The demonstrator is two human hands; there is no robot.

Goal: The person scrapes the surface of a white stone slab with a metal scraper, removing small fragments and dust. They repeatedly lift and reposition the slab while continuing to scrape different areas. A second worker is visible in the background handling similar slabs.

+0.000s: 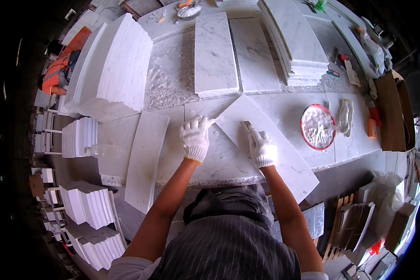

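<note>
Centrally, one slab [288, 164]: white, flat, straight-edged, aslant, overhanging the surface [214, 161]. Right fingers [253, 133] closed on a small tool [246, 124]; left fingers [194, 123] curled, grip unclear.

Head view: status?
Gloved left hand near edge of angled white marble slab. Right hand atop slab, gripping thin flat tool. Red-rimmed round tub apart, rightward.

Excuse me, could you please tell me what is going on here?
A person works on a pale slab jutting past the edge of the table. The gloved right hand holds a small flat tool over it; the gloved left hand is by its left edge. A red-rimmed bowl of white paste stands to the right.
</note>
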